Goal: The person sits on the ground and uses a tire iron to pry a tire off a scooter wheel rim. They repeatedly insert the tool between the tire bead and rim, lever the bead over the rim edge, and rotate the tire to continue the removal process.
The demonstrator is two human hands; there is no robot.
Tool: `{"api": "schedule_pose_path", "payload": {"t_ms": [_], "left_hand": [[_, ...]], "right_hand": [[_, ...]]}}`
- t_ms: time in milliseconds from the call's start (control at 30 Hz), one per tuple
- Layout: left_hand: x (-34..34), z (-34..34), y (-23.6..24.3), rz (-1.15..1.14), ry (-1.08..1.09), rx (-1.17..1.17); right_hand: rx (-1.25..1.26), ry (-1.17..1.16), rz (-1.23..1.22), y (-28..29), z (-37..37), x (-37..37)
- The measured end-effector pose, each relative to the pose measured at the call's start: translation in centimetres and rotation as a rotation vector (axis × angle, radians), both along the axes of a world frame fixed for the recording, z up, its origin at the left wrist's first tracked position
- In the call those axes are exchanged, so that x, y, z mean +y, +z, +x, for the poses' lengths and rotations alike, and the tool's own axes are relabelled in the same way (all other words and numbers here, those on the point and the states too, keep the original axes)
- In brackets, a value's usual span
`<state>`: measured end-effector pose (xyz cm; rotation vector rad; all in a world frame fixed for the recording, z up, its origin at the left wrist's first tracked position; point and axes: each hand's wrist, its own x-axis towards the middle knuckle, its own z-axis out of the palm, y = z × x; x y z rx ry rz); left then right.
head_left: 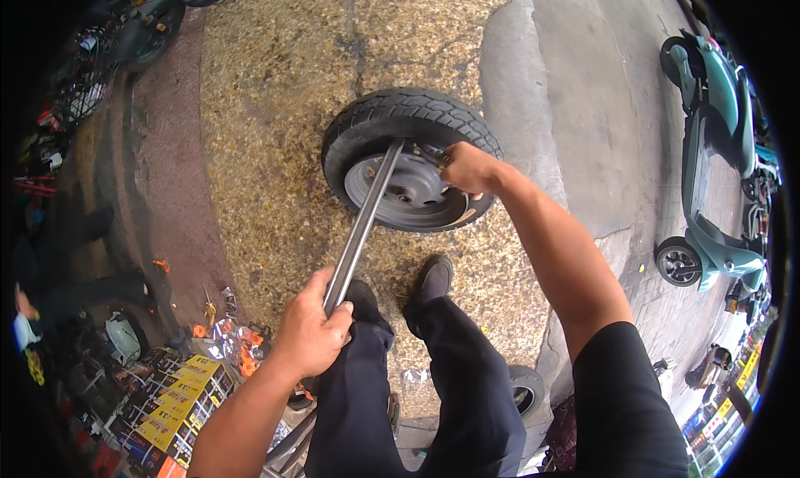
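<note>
A black tyre (392, 111) on a grey metal wheel rim (412, 186) is on the ground in front of my feet, its hub side facing me. My left hand (315, 326) is wrapped round the near end of a long steel tyre lever (364, 220). The lever slants up and away, its far tip at the tyre's inner edge by the top of the rim. My right hand (471, 170) is closed at the right side of the rim. A short dark piece shows beside its fingers; what it grips cannot be made out.
My shoes (433, 276) stand just behind the wheel. Yellow and black boxes (187, 399) are stacked at lower left, near orange scraps (248, 349). Another small wheel (525, 390) lies behind my right leg. Teal scooters (721, 103) stand along the right.
</note>
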<state>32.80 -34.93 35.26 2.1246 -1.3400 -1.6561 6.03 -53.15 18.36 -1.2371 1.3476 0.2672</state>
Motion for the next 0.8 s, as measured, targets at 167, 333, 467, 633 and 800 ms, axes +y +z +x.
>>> {"api": "schedule_pose_path", "payload": {"t_ms": [167,333,467,633,800], "left_hand": [[-0.1,-0.5,-0.7,-0.036,0.025,0.005],[-0.1,-1.9,-1.5,0.035,0.091,-0.005],[-0.2,-4.4,-2.5,-0.011,0.135,-0.021],[-0.7,-6.3,-4.4,-0.111,0.159,-0.025],[-3.2,-5.9,-4.0,0.021,0.238,0.052]], "right_hand": [[-0.062,-0.064,0.031,-0.2,-0.1,-0.4],[-0.029,-0.056,0.057,-1.5,1.1,-1.7],[-0.026,-0.009,0.07,-2.6,1.6,-3.4],[-0.033,0.008,0.064,-3.5,1.0,-5.5],[-0.043,0.03,0.093,-4.2,0.0,-6.9]]}}
